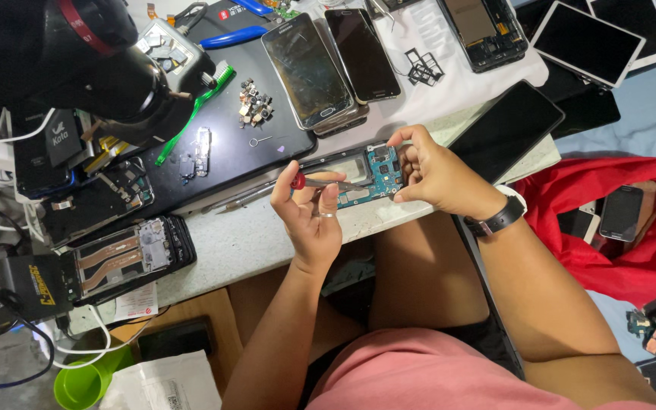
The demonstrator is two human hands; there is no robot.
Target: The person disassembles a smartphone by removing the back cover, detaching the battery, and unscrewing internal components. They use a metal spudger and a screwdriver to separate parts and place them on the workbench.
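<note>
My left hand grips a small screwdriver with a red cap, its tip lying against an opened phone frame with a blue circuit board. My right hand, with a black watch on the wrist, holds the right end of that phone frame at the front edge of the white table. A ring shows on a left finger.
A black mat holds a pile of small parts, a green brush and a thin metal piece. Several phones and tablets lie at the back. Disassembled phones sit left. A red cloth lies right.
</note>
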